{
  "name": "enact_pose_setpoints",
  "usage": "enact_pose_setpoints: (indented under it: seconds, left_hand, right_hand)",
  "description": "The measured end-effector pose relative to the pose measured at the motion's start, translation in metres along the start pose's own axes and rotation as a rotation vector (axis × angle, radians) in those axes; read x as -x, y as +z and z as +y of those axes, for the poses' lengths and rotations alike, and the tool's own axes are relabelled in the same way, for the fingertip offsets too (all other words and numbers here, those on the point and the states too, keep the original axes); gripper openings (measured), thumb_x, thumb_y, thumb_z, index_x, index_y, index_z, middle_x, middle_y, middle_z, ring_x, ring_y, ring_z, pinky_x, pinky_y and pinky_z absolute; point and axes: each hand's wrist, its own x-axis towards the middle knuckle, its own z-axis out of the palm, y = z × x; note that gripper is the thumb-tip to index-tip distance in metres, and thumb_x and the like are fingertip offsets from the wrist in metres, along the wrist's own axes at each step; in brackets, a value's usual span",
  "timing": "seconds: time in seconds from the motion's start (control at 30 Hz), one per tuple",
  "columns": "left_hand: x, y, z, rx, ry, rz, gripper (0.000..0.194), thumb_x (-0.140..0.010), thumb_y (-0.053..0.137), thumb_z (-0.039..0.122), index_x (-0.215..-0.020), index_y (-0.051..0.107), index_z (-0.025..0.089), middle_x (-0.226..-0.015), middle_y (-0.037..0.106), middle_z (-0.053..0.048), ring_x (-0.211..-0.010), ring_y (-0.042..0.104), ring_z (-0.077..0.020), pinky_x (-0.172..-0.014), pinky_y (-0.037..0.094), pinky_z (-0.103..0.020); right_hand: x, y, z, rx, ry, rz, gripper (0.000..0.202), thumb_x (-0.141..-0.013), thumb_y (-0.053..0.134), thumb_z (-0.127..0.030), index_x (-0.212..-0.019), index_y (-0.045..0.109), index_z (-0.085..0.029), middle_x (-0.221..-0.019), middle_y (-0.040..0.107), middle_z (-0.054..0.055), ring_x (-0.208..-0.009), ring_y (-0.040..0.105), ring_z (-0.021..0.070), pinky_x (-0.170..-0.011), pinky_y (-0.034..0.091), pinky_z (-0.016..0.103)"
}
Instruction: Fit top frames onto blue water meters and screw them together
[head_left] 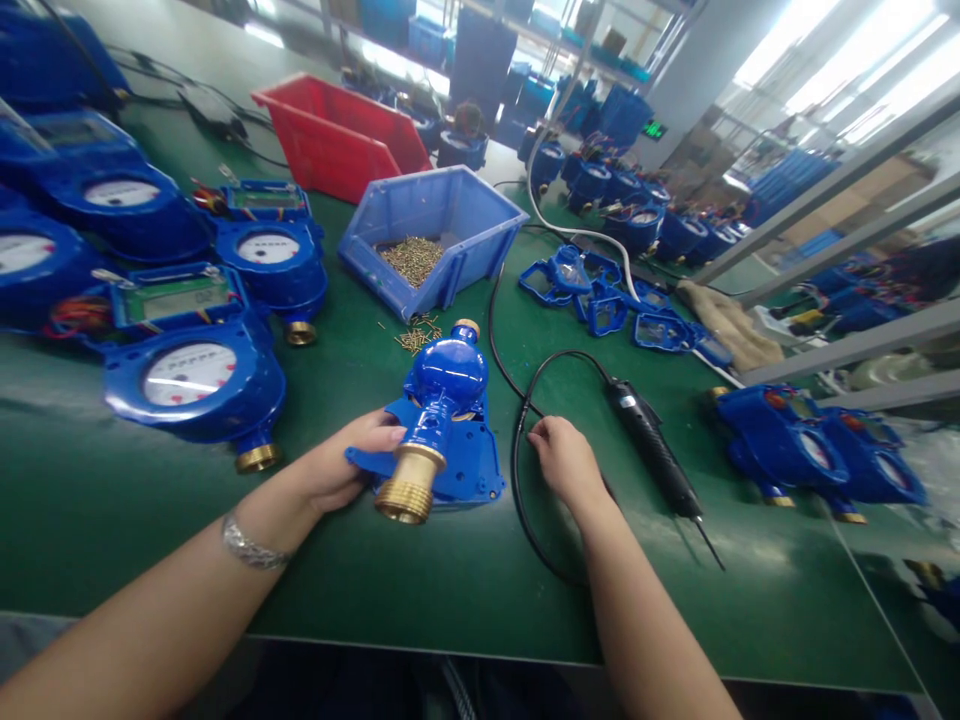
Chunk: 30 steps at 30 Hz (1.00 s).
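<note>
A blue water meter (pixel 452 378) with brass threaded ends sits in the middle of the green bench, its underside turned up. My left hand (pixel 351 458) grips it from the left side, the thumb near the pipe neck and the other fingers partly hidden below. To the right of the meter, my right hand (pixel 564 458) is closed with its fingers curled together beside a black cable (pixel 516 450). Whatever those fingers hold, if anything, is hidden. A black electric screwdriver (pixel 651 445) lies further right, its bit pointing toward me. Loose small screws (pixel 418 336) are scattered just behind the meter.
A blue bin (pixel 472 235) of screws and a red bin (pixel 330 135) stand behind. Several meters with displays (pixel 191 375) crowd the left; two more (pixel 787 440) lie right. Blue frame covers (pixel 604 300) lie at the back right beside a white cable and metal rails (pixel 832 360).
</note>
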Motion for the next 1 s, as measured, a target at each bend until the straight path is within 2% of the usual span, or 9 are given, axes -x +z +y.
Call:
enact_pose_setpoints:
  seconds: [0.1,0.27,0.37,0.43,0.53,0.63,0.73,0.83,1.0]
  left_hand:
    - [-0.001,0.003,-0.002,0.036,0.038,0.044,0.028,-0.067,0.073,0.024,-0.092,0.067,0.014,-0.079,0.074,-0.005,-0.070,0.068,-0.0187,-0.069,0.055,-0.026]
    - [-0.002,0.012,-0.006,0.063,0.096,0.072,0.027,-0.067,0.072,0.025,-0.091,0.068,0.014,-0.083,0.073,-0.006,-0.072,0.067,-0.0186,-0.069,0.054,-0.026]
    - [-0.002,0.015,-0.008,0.064,0.133,0.092,0.028,-0.064,0.075,0.028,-0.086,0.069,0.013,-0.076,0.073,-0.005,-0.068,0.066,-0.0171,-0.067,0.053,-0.024]
    - [-0.003,0.016,-0.010,0.060,0.136,0.116,0.029,-0.063,0.076,0.029,-0.085,0.068,0.012,-0.076,0.072,-0.005,-0.069,0.066,-0.0174,-0.069,0.052,-0.025]
    - [-0.003,0.016,-0.011,0.058,0.134,0.158,0.031,-0.062,0.075,0.030,-0.086,0.068,0.011,-0.077,0.072,-0.006,-0.070,0.066,-0.0186,-0.070,0.051,-0.028]
    - [-0.003,0.018,-0.010,0.066,0.142,0.199,0.031,-0.060,0.076,0.032,-0.082,0.068,0.012,-0.071,0.070,-0.003,-0.065,0.064,-0.0164,-0.065,0.050,-0.025]
    - [-0.002,0.020,-0.009,0.069,0.148,0.207,0.030,-0.058,0.077,0.032,-0.078,0.068,0.012,-0.069,0.070,-0.003,-0.065,0.063,-0.0159,-0.064,0.049,-0.024]
    - [-0.001,0.021,-0.008,0.064,0.148,0.204,0.030,-0.058,0.077,0.032,-0.078,0.068,0.011,-0.071,0.070,-0.004,-0.066,0.063,-0.0162,-0.065,0.049,-0.024]
    - [0.000,0.022,-0.008,0.043,0.143,0.191,0.033,-0.058,0.077,0.033,-0.080,0.067,0.011,-0.074,0.071,-0.006,-0.069,0.064,-0.0177,-0.066,0.049,-0.026]
  right_hand:
    - [0.012,-0.011,-0.013,-0.140,-0.018,0.020,0.012,-0.075,0.053,-0.018,-0.063,0.051,-0.019,-0.064,0.056,0.002,-0.067,0.056,0.0181,-0.070,0.045,0.032]
    - [0.051,-0.017,-0.043,-0.518,-0.069,0.087,0.013,-0.082,0.051,-0.025,-0.092,0.057,-0.018,-0.069,0.060,0.001,-0.062,0.060,0.0143,-0.062,0.052,0.029]
    - [0.075,-0.009,-0.064,-0.842,-0.086,0.057,0.010,-0.079,0.060,-0.019,-0.088,0.065,-0.020,-0.071,0.065,0.001,-0.063,0.064,0.0135,-0.063,0.055,0.027]
    - [0.089,-0.003,-0.078,-0.917,-0.067,0.023,0.008,-0.078,0.062,-0.015,-0.081,0.067,-0.020,-0.071,0.069,0.001,-0.064,0.067,0.0141,-0.063,0.056,0.026]
    - [0.100,0.007,-0.094,-0.804,-0.107,0.063,0.011,-0.079,0.061,-0.012,-0.081,0.067,-0.021,-0.073,0.072,0.001,-0.066,0.068,0.0143,-0.064,0.057,0.025]
    - [0.101,0.018,-0.103,-0.556,-0.328,0.235,0.015,-0.079,0.060,-0.007,-0.084,0.066,-0.020,-0.080,0.071,0.002,-0.073,0.067,0.0142,-0.071,0.054,0.026]
    - [0.097,0.027,-0.109,-0.408,-0.506,0.379,0.015,-0.079,0.057,-0.002,-0.079,0.064,-0.016,-0.074,0.063,0.004,-0.069,0.061,0.0125,-0.064,0.051,0.024]
    - [0.094,0.032,-0.113,-0.315,-0.549,0.407,0.016,-0.080,0.055,-0.002,-0.073,0.062,-0.014,-0.067,0.055,0.003,-0.061,0.053,0.0114,-0.055,0.045,0.023]
    - [0.093,0.033,-0.114,-0.214,-0.571,0.388,0.017,-0.081,0.053,-0.005,-0.068,0.059,-0.014,-0.066,0.055,0.004,-0.060,0.052,0.0125,-0.053,0.043,0.024]
